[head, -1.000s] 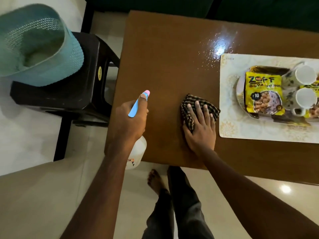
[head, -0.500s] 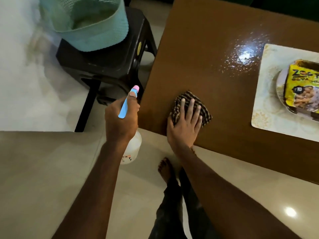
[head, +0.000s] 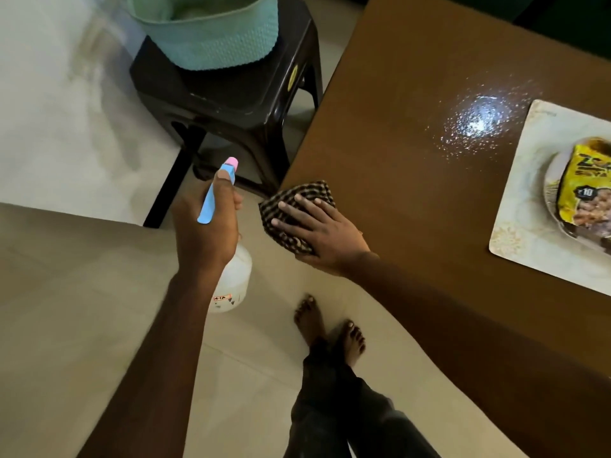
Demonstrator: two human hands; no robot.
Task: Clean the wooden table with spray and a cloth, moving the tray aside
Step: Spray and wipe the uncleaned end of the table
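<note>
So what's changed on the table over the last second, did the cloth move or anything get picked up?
The right hand slid the checked cloth leftward to the table's near left corner, where it now overhangs the edge. Nothing was picked up or let go. The left hand holds the spray bottle off the table as before, and the wet spray patch beside the tray remains unwiped.

Left hand point(head: 206, 233) raised, fingers curled in a closed grip, thumb uppermost. Right hand point(head: 319, 231) palm down, fingers point(head: 291, 206) spread flat, forearm extended. Bare feet point(head: 327, 328) together below.
</note>
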